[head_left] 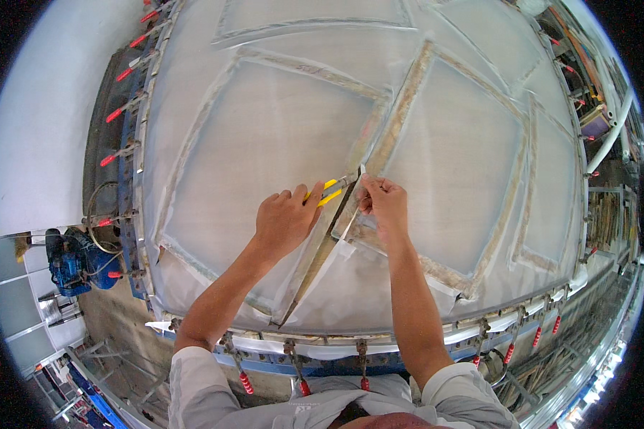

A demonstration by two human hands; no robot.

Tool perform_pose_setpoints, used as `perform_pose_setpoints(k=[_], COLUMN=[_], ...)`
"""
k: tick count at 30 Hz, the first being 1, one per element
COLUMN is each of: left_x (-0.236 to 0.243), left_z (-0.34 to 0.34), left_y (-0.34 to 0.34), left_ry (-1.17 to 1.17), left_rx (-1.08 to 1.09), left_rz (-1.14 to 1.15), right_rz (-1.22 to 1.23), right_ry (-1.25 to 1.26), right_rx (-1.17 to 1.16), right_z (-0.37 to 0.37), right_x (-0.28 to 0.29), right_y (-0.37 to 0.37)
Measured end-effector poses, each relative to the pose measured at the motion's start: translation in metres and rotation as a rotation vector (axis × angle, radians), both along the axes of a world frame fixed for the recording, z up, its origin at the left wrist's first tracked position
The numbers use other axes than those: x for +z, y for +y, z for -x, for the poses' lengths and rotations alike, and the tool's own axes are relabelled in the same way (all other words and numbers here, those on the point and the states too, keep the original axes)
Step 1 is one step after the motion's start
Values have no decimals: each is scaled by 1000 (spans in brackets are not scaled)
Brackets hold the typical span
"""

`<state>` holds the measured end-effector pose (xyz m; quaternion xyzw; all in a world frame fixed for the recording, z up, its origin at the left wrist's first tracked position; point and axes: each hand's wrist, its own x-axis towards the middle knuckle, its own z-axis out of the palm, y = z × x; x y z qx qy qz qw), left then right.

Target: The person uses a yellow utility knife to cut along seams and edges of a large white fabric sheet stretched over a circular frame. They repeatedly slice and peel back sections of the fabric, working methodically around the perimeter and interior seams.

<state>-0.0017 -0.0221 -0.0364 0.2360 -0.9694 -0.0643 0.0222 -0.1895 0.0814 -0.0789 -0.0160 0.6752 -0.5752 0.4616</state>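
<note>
Wall: plain white wall (43, 129) along the left side, bent by the lens.
Dark strip: a dark grey band (104, 118) between that wall and the counter.
Counter: wide, with a blue frame (127, 179) and red-handled clamps (509, 353) along its left, right and near edges.
Left corner: blue machine (71, 261) on the floor, a looped hose (96, 223) near it.
Pale panels: grey-white, split by light strips (25, 332), at the lower left.
Floor: brownish-grey (111, 311), with metal framing (132, 379) standing over it.
Right side: white pipe (615, 136), stacked wooden strips (605, 223) in a rack.
Light: bright white patches (597, 393) at the lower right.
</note>
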Motion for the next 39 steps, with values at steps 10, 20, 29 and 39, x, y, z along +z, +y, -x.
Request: perform_pose_setpoints(k=[10,20,29,39], left_x=[-7,-2,30,27], left_z=[16,34,18,48], left_y=[22,-19,-23,-38], left_ry=[-49,-71,-148,332], left_rx=[-20,-157,-77,413], left_rz=[231,325,35,-877], right_rz=[12,-13,62,-161], right_ry=[149,213,44,541], right_rx=[-36,-32,-95,393], right_z=[-16,-18,-6,66], right_x=[-5,-10,-4,13], right_y=[-2,-4,0,-18])
